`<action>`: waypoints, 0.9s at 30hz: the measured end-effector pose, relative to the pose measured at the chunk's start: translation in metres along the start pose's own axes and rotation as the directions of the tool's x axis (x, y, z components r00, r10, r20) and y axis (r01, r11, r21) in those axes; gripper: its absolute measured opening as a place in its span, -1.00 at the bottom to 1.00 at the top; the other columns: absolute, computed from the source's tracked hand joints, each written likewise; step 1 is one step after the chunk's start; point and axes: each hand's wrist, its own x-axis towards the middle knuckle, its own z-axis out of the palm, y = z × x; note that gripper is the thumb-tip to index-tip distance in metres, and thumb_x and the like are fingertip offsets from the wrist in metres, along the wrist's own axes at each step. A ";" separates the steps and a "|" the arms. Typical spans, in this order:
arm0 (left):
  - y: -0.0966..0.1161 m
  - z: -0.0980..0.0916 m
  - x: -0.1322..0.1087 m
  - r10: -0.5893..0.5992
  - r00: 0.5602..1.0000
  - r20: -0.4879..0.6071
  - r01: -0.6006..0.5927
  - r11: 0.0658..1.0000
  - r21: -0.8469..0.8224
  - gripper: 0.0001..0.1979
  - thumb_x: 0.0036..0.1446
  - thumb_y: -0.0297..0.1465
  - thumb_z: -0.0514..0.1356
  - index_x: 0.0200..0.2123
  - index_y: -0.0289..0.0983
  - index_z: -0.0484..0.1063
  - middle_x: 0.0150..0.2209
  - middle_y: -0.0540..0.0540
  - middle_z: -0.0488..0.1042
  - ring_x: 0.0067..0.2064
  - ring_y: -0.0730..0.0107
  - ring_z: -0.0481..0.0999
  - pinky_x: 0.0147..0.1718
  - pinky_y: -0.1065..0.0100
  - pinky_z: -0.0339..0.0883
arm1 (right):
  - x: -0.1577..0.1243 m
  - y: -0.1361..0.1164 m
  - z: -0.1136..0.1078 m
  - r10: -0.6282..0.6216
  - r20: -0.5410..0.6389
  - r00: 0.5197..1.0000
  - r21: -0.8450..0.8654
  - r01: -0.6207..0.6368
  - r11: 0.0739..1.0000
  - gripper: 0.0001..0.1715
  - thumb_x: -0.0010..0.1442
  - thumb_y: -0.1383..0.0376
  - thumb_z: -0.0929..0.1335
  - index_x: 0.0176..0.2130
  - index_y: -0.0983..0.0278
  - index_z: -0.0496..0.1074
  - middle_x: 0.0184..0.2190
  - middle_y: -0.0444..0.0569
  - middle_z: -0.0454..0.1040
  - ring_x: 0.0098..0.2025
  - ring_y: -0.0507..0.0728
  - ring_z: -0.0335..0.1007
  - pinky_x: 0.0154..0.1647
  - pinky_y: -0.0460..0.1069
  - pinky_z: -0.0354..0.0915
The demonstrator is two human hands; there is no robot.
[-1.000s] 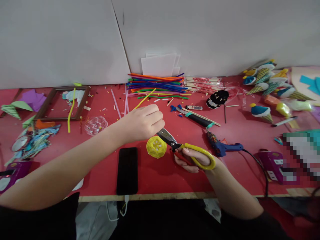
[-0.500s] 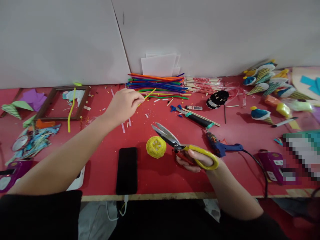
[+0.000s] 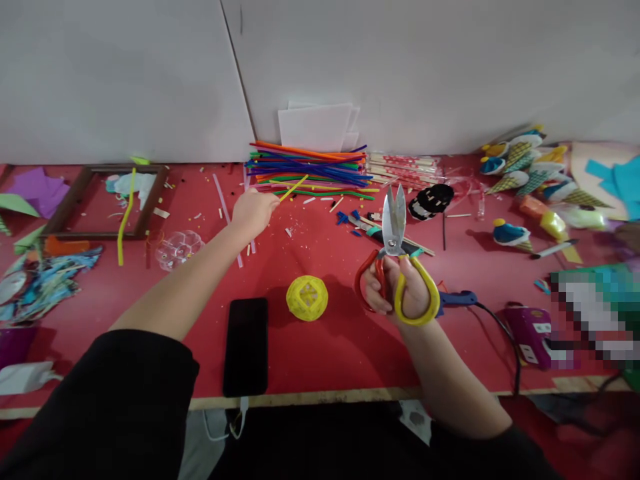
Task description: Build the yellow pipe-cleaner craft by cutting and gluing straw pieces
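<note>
My left hand (image 3: 254,212) is closed in a pinch on a short yellow pipe cleaner (image 3: 294,188), which points up and right from my fingertips. It is near the bundle of colourful pipe cleaners (image 3: 310,167). In my right hand (image 3: 407,290) is a pair of scissors (image 3: 395,223) with one red and one yellow handle. My fingers are through the handles, and the blades point upward, slightly apart. Between my arms a round yellow woven piece (image 3: 307,298) lies on the red table, beside a black phone (image 3: 246,347).
A blue glue gun (image 3: 457,298) lies partly behind my right hand, its cord running to a purple power strip (image 3: 530,333). A utility knife (image 3: 373,230) lies behind the scissors. Left are a wooden frame (image 3: 65,200) and a clear plastic case (image 3: 180,250). Small cone-shaped birds (image 3: 520,160) sit far right.
My right hand has raised the scissors and turned them from pointing up-left to pointing upward. My left hand still pinches the yellow pipe cleaner in nearly the same place. The view has shifted slightly.
</note>
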 end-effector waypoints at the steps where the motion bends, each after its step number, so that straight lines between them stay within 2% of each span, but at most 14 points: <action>1: 0.001 -0.002 -0.002 0.040 0.999 -0.004 -0.040 0.999 -0.004 -0.81 0.32 -0.29 0.19 -0.23 -0.15 0.63 -0.11 -0.18 0.67 0.12 -0.04 0.54 0.15 -0.11 0.34 | 0.001 0.001 0.000 -0.015 -0.030 0.999 0.001 0.015 1.000 -0.36 0.21 -0.35 0.32 -0.32 0.14 0.26 -0.54 -0.30 0.23 -0.78 -0.10 -0.15 -0.81 -0.09 -0.06; 4: 0.007 -0.010 -0.018 0.138 0.990 -0.023 -0.139 0.990 -0.018 -0.70 0.37 -0.16 0.17 -0.21 -0.18 0.64 0.21 -0.12 0.55 0.30 -0.07 0.37 0.35 -0.20 0.15 | 0.002 0.002 0.002 -0.056 -0.104 0.993 -0.003 0.056 0.998 -0.36 0.21 -0.34 0.33 -0.35 0.14 0.24 -0.54 -0.29 0.25 -0.77 -0.09 -0.13 -0.81 -0.08 -0.06; 6: 0.016 -0.014 -0.040 0.184 0.983 -0.016 -0.184 0.982 -0.043 -0.58 0.36 -0.04 0.17 -0.33 -0.23 0.60 0.20 -0.18 0.56 0.22 -0.05 0.45 0.34 -0.22 0.18 | 0.002 0.003 0.003 -0.079 -0.146 0.986 -0.011 0.078 0.997 -0.38 0.24 -0.32 0.32 -0.38 0.14 0.21 -0.54 -0.28 0.25 -0.77 -0.08 -0.11 -0.80 -0.08 -0.04; 7: 0.021 -0.014 -0.055 0.235 0.972 0.015 -0.231 0.966 -0.115 -0.54 0.37 0.02 0.14 -0.25 -0.23 0.61 0.18 -0.21 0.56 0.19 -0.04 0.48 0.33 -0.22 0.22 | 0.001 0.003 0.004 -0.092 -0.168 0.981 -0.015 0.090 0.996 -0.39 0.24 -0.30 0.32 -0.38 0.13 0.21 -0.54 -0.28 0.25 -0.77 -0.08 -0.10 -0.80 -0.08 -0.02; 8: 0.028 -0.014 -0.071 0.285 0.957 0.062 -0.267 0.942 -0.204 -0.46 0.33 0.13 0.15 -0.04 -0.21 0.59 0.21 -0.23 0.54 0.22 -0.06 0.48 0.32 -0.21 0.25 | 0.001 0.004 0.004 -0.107 -0.192 0.976 -0.020 0.106 0.994 -0.40 0.25 -0.29 0.32 -0.37 0.13 0.21 -0.54 -0.28 0.25 -0.76 -0.07 -0.08 -0.79 -0.08 -0.01; 10: 0.041 -0.011 -0.104 0.336 0.932 0.137 -0.274 0.899 -0.343 0.02 0.01 0.32 0.32 0.34 -0.22 0.32 0.33 -0.34 0.42 0.30 -0.17 0.43 0.31 -0.17 0.31 | 0.002 0.006 0.005 -0.151 -0.243 0.958 -0.029 0.148 0.989 -0.42 0.25 -0.28 0.33 -0.35 0.13 0.21 -0.53 -0.29 0.27 -0.76 -0.06 -0.05 -0.77 -0.08 0.02; 11: 0.047 -0.008 -0.120 0.367 0.913 0.180 -0.287 0.888 -0.359 0.22 -0.16 0.35 0.39 0.42 -0.23 0.20 0.37 -0.41 0.36 0.34 -0.26 0.38 0.34 -0.20 0.29 | 0.002 0.007 0.005 -0.178 -0.269 0.947 -0.034 0.175 0.984 -0.43 0.24 -0.27 0.34 -0.34 0.12 0.19 -0.53 -0.29 0.27 -0.75 -0.06 -0.03 -0.76 -0.08 0.03; 13: 0.056 -0.001 -0.145 0.388 0.882 0.267 -0.296 0.898 -0.327 0.37 -0.24 0.29 0.48 0.49 -0.22 0.03 0.41 -0.46 0.30 0.41 -0.40 0.27 0.39 -0.30 0.18 | 0.003 0.011 0.006 -0.230 -0.316 0.920 -0.045 0.228 0.973 -0.42 0.22 -0.26 0.36 -0.33 0.12 0.15 -0.52 -0.31 0.27 -0.75 -0.06 0.00 -0.75 -0.09 0.03; 16: 0.060 0.011 -0.161 0.353 0.890 0.289 -0.268 0.917 -0.295 0.22 -0.04 0.06 0.52 0.51 -0.17 -0.04 0.34 -0.42 0.39 0.38 -0.35 0.34 0.36 -0.28 0.22 | 0.004 0.015 0.007 -0.285 -0.363 0.887 -0.068 0.280 0.958 -0.42 0.22 -0.25 0.37 -0.32 0.11 0.14 -0.51 -0.31 0.28 -0.75 -0.06 0.03 -0.75 -0.09 0.02; 19: 0.058 0.019 -0.154 0.375 0.901 0.217 -0.298 0.900 -0.318 -0.11 0.12 -0.23 0.44 0.43 -0.16 0.12 0.24 -0.37 0.50 0.26 -0.22 0.50 0.29 -0.19 0.34 | 0.004 0.017 0.008 -0.312 -0.385 0.869 -0.098 0.298 0.950 -0.44 0.23 -0.24 0.36 -0.32 0.12 0.17 -0.51 -0.29 0.27 -0.74 -0.06 0.04 -0.75 -0.07 0.03; 21: 0.056 0.023 -0.138 0.359 0.923 0.140 -0.295 0.892 -0.341 -0.19 0.08 -0.25 0.44 0.35 -0.18 0.22 0.20 -0.35 0.53 0.22 -0.21 0.55 0.25 -0.17 0.38 | 0.003 0.018 0.009 -0.324 -0.394 0.860 -0.119 0.301 0.946 -0.44 0.23 -0.26 0.36 -0.31 0.12 0.19 -0.52 -0.27 0.25 -0.74 -0.05 0.03 -0.75 -0.06 0.04; 23: 0.057 0.030 -0.114 0.311 0.945 0.101 -0.261 0.904 -0.339 -0.16 0.07 -0.19 0.45 0.35 -0.19 0.20 0.22 -0.37 0.50 0.24 -0.24 0.53 0.25 -0.22 0.37 | 0.003 0.019 0.011 -0.336 -0.403 0.851 -0.139 0.306 0.942 -0.42 0.20 -0.29 0.36 -0.30 0.12 0.22 -0.52 -0.26 0.24 -0.73 -0.04 0.03 -0.76 -0.05 0.04; 27: 0.065 0.053 -0.057 0.202 0.979 0.003 -0.190 0.922 -0.338 0.03 0.01 -0.15 0.52 0.41 -0.20 0.04 0.25 -0.39 0.43 0.28 -0.20 0.49 0.29 -0.22 0.33 | 0.004 0.025 0.014 -0.361 -0.414 0.836 -0.166 0.321 0.932 -0.38 0.16 -0.33 0.35 -0.32 0.12 0.20 -0.53 -0.27 0.21 -0.72 -0.05 0.00 -0.76 -0.06 0.02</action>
